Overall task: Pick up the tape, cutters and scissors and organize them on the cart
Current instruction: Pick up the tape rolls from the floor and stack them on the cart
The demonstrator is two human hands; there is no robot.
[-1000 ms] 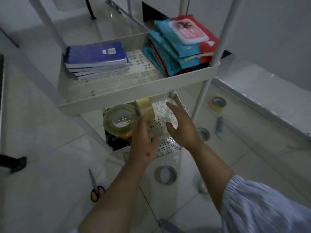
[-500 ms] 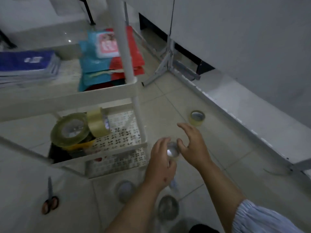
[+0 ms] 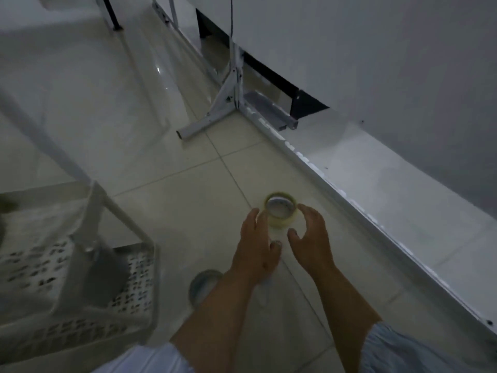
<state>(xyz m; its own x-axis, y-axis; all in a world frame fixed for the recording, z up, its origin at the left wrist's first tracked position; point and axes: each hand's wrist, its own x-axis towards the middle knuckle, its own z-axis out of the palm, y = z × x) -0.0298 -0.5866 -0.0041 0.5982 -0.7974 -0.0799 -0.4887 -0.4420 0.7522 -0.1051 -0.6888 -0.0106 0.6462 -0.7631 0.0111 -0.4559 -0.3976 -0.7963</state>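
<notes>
A yellowish roll of tape (image 3: pixel 281 211) lies flat on the tiled floor near the wall ledge. My left hand (image 3: pixel 256 249) reaches it from the left, fingertips beside its rim. On the roll's right side my right hand (image 3: pixel 312 238) curves its fingers and thumb around it; contact is unclear through the blur. A second, greyish tape roll (image 3: pixel 201 288) lies on the floor nearer me, partly hidden by my left forearm. The cart's lower perforated shelf (image 3: pixel 139 265) is at the left. No scissors or cutters show clearly.
A white cart post (image 3: pixel 48 138) slants up at the left. A grey metal stand foot (image 3: pixel 204 122) rests on the floor ahead. A white ledge (image 3: pixel 376 189) runs along the wall on the right. Open tiled floor lies between the cart and the ledge.
The view has swung right, away from the cart shelves. Both hands have moved from the lower shelf out over the floor to the yellowish tape roll.
</notes>
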